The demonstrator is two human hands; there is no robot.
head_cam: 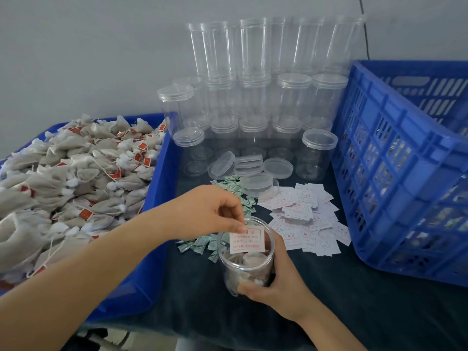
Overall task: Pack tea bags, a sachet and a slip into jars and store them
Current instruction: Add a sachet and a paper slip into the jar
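- Sitting at your far left, a blue tub (162, 173) is heaped with tea bags (76, 173); a blue crate (395, 178) stands at your right, tilted against the wall.
- Stacked clear jars (255, 97) fill the back, with loose lids (249, 163) in front of them.
- Between the tub and the crate, on the dark cloth, white slips (307, 219) lie scattered to the right and green sachets (200, 245) to the left.
- Your right hand (281, 282) wraps around an open jar (247, 259) from its right side, holding it upright near you; tea bags already fill it.
- Your left hand (202, 211) reaches in from the left and pinches one slip (247, 240) at its top left corner.
- That slip stands on edge inside the jar mouth, printed face towards you, just above the tea bags.
- The next move is probably straight down: release the slip and it settles on the bags. The lids lie beyond the jar, nearer your left hand.
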